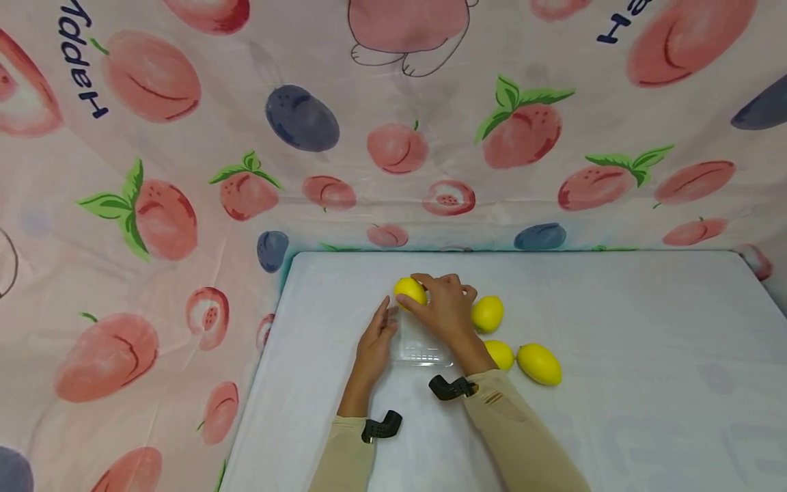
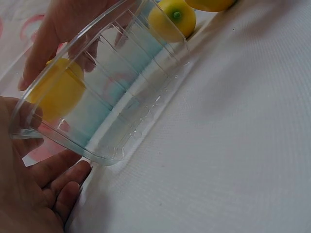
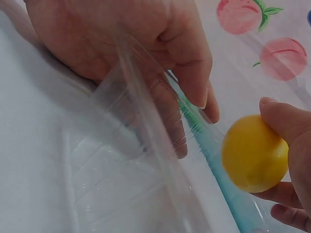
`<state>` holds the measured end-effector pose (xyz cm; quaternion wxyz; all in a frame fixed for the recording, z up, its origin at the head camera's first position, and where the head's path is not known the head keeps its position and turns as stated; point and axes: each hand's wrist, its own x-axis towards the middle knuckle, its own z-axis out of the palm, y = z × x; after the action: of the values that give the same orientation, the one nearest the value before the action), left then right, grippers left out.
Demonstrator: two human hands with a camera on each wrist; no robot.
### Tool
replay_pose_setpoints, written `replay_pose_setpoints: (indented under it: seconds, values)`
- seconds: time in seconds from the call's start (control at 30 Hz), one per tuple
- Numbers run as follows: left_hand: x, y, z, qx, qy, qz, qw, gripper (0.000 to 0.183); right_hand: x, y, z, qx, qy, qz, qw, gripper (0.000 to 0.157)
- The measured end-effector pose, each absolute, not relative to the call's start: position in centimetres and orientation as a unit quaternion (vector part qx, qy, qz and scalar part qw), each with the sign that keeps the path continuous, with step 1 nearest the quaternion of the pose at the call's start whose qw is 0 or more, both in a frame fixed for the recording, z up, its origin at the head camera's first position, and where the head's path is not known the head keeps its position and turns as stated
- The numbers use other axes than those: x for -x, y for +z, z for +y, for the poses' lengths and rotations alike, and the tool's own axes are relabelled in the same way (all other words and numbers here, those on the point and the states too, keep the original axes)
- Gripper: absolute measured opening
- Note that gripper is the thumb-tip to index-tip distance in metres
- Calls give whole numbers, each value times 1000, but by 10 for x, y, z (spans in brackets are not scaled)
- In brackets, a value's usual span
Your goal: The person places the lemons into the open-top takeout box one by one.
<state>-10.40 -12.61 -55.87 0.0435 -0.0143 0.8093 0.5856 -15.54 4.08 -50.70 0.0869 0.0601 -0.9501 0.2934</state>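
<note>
My right hand (image 1: 445, 307) pinches a yellow lemon (image 1: 409, 292) between thumb and fingers, above the far end of a clear plastic container (image 1: 421, 342). In the right wrist view the lemon (image 3: 255, 154) sits out past the container's wall (image 3: 150, 116). My left hand (image 1: 374, 345) is at the container's left side, its fingers fairly straight along the plastic. In the left wrist view, some left fingers (image 2: 60, 177) lie beside the container's lower corner, and the held lemon shows through the clear wall.
To the right of the container lie three more lemons: one farther back (image 1: 488, 314), one partly behind the right forearm (image 1: 499, 354), and one nearer the front (image 1: 540, 364). All rest on the white table (image 1: 645, 383). A fruit-print cloth (image 1: 246, 123) hangs behind and at left.
</note>
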Motion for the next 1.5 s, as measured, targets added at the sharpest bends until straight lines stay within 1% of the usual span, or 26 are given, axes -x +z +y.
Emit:
replay_pose_setpoints:
  seconds: [0.33, 0.6, 0.93, 1.17, 1.5]
  values:
    - [106, -558, -122, 19, 584, 811, 39, 57, 159, -511, 40, -53, 260, -959, 97, 66]
    - [107, -559, -120, 21, 588, 808, 37, 56, 161, -518, 40, -38, 228, -969, 92, 67]
    - [108, -558, -121, 20, 592, 805, 37, 55, 161, -521, 39, -44, 222, -969, 97, 66]
    - [108, -559, -120, 26, 588, 807, 42, 56, 160, -525, 39, -44, 208, -973, 93, 68]
    - [108, -560, -120, 21, 583, 811, 33, 55, 157, -527, 40, -52, 218, -969, 102, 63]
